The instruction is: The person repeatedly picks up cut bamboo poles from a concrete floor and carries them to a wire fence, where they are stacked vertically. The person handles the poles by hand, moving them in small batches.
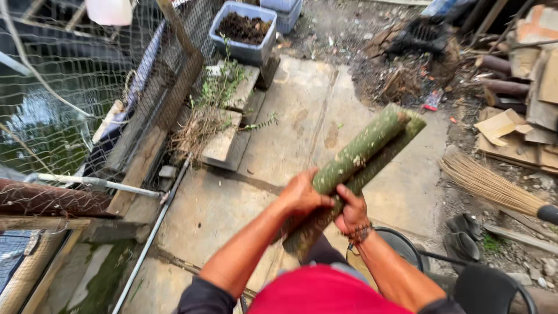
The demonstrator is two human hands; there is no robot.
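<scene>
**Two hands gripping split green bamboo over a concrete yard**

Near the centre of the frame, the left hand (300, 195) and the right hand (350, 210) are both closed around a bundle of green bamboo pieces (360, 157). The bundle runs diagonally from low centre up toward the upper right, its cut end standing clear above the concrete floor (302, 116). The left hand wraps over the top of the bundle; the right hand, with a beaded bracelet (358, 234) at the wrist, clasps it just beside and slightly lower, fingers curled round the pieces.

The bamboo looks stiff and fairly heavy for its length, with a mottled, rough skin that should give good purchase. Split edges are probably sharp and splintery, so a grip on the rounded outer skin near the lower end, as here, seems the safer hold. Loose pieces could slide against each other unless squeezed together.

At the upper left stands a wire mesh fence (70, 87) with water behind it. A blue tub of soil (244, 32) sits at top centre, a broom (494, 186) lies at the right, and scrap wood (523, 75) is piled at the upper right.
</scene>
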